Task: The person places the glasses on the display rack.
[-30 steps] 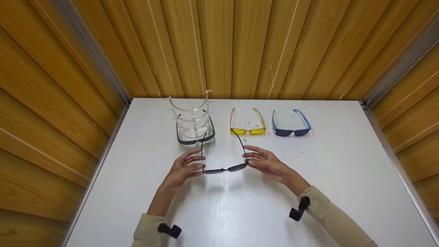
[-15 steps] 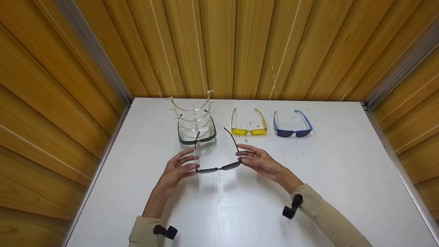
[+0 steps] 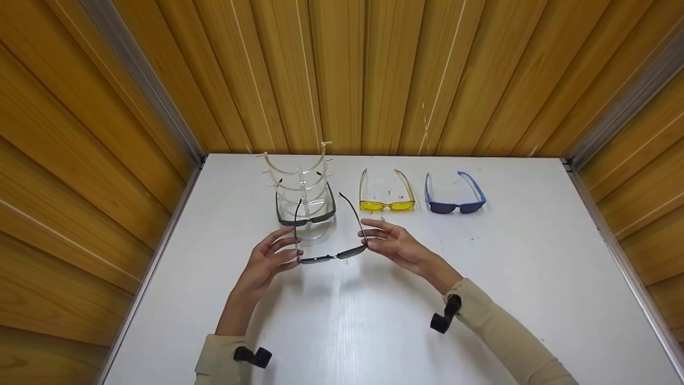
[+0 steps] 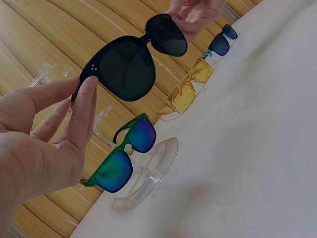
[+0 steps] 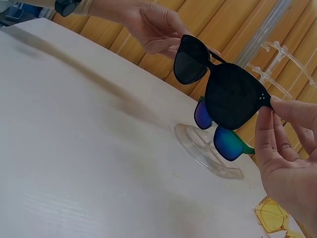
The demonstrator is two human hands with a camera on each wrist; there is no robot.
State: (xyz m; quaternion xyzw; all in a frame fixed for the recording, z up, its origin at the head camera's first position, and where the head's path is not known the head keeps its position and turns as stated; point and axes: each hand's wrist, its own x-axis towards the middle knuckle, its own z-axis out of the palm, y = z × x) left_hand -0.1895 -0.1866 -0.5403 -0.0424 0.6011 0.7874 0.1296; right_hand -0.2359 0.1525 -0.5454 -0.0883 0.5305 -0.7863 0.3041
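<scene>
Between both hands, a pair of black sunglasses (image 3: 316, 260) is held above the table, temples unfolded and pointing away. My left hand (image 3: 265, 261) pinches the left temple near the hinge; in the left wrist view its fingers (image 4: 85, 106) meet the frame's corner. My right hand (image 3: 399, 247) pinches the opposite corner, as the right wrist view shows with the dark lens (image 5: 233, 96) beside the thumb. Just beyond stands a clear tiered display stand (image 3: 302, 184). Green-framed sunglasses (image 4: 116, 171) with blue mirrored lenses sit on its lowest tier.
Yellow glasses (image 3: 387, 206) lie unfolded right of the stand, and blue sunglasses (image 3: 456, 207) lie farther right. The stand's clear base (image 4: 148, 173) rests on the white table (image 3: 513, 299). Wood-patterned walls (image 3: 342, 75) enclose the back and sides.
Both hands have carried the black sunglasses left and slightly away, closer to the front of the display stand. Their hold looks the same. The other glasses have stayed in place.
</scene>
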